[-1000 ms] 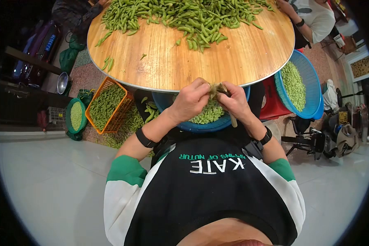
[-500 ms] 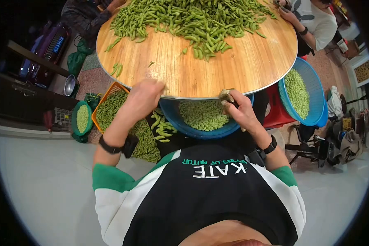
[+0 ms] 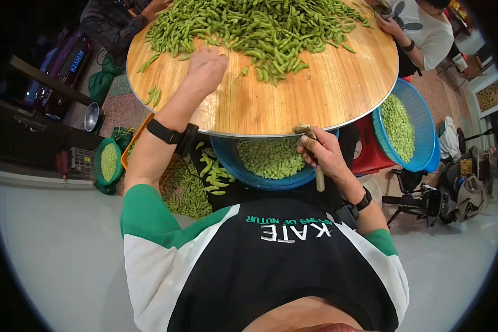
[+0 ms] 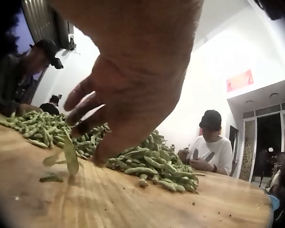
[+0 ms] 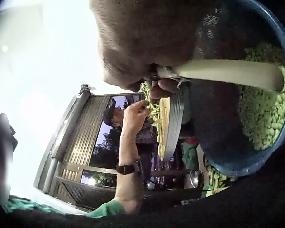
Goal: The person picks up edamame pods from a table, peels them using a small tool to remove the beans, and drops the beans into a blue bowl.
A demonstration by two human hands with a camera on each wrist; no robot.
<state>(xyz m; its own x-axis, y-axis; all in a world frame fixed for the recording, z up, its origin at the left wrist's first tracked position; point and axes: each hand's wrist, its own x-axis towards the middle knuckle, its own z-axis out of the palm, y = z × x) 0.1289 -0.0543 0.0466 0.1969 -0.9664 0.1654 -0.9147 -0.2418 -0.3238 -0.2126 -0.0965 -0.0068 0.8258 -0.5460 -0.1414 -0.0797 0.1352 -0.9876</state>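
My left hand (image 3: 207, 69) reaches out over the round wooden table, near the front of the heap of green bean pods (image 3: 285, 27). In the left wrist view its fingers (image 4: 80, 95) hang spread and relaxed, and one pod (image 4: 71, 156) shows right under the fingertips. My right hand (image 3: 326, 149) stays at the table's near edge and grips a tool by its pale, smooth handle (image 5: 228, 72); the tool's working end is hidden in the fist. Brownish coverings wrap some of that hand's fingertips. Below it a blue basin (image 3: 240, 180) holds shelled green beans (image 3: 271, 157).
An orange crate (image 3: 141, 130), mostly behind my left arm, and loose pods (image 3: 188, 191) lie at left. A green basin (image 3: 99, 182) of beans stands farther left, a blue basket (image 3: 426, 122) of beans at right. Two people sit across the table (image 3: 337, 94).
My left hand has parted from the right hand, swung left, then moved forward over the table toward the pods. My right hand has stayed near the table edge, still holding the pale-handled tool.
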